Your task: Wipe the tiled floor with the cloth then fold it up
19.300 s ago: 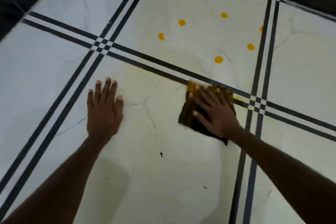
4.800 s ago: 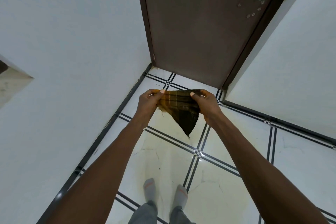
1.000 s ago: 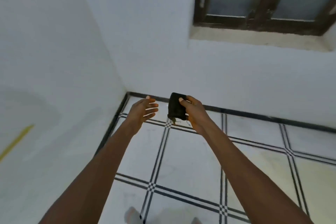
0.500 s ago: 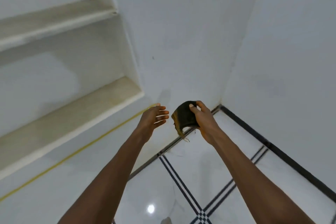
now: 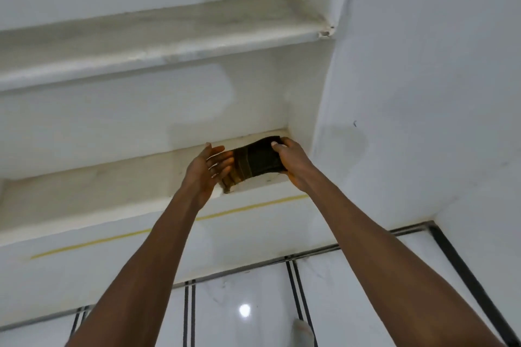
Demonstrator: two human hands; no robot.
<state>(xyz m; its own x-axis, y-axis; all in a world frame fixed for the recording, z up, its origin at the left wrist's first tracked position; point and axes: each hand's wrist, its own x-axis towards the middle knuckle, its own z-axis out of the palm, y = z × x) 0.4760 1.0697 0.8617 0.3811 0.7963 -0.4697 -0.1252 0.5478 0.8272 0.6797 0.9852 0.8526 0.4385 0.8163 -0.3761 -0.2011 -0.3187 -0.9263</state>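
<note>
Both arms reach forward toward a white wall niche with two shelves. The right hand (image 5: pixel 293 162) holds the cloth (image 5: pixel 258 159), folded into a small dark bundle, with the thumb pressed on top near its right end and the fingers hidden beneath it. The cloth is dark brown with yellowish stripes showing along its left and lower edge, and a frayed bit hangs down at its near left corner. It sits over the right end of the lower shelf (image 5: pixel 112 183), close to the niche's inner corner; whether it rests on the shelf or is just above it cannot be told. The left hand (image 5: pixel 207 170) is open, palm turned toward the cloth, fingers spread loosely and extended, their tips at or just beside the cloth's left edge; it grasps nothing. The upper shelf (image 5: pixel 158 34) runs across farther up, stained and bare. A thin yellow line (image 5: pixel 169 227) crosses the wall below the lower shelf. Near the bottom lies the floor (image 5: pixel 245 287), glossy white tiles with paired black stripes and a bright light reflection, and a dark border along the right wall.
</note>
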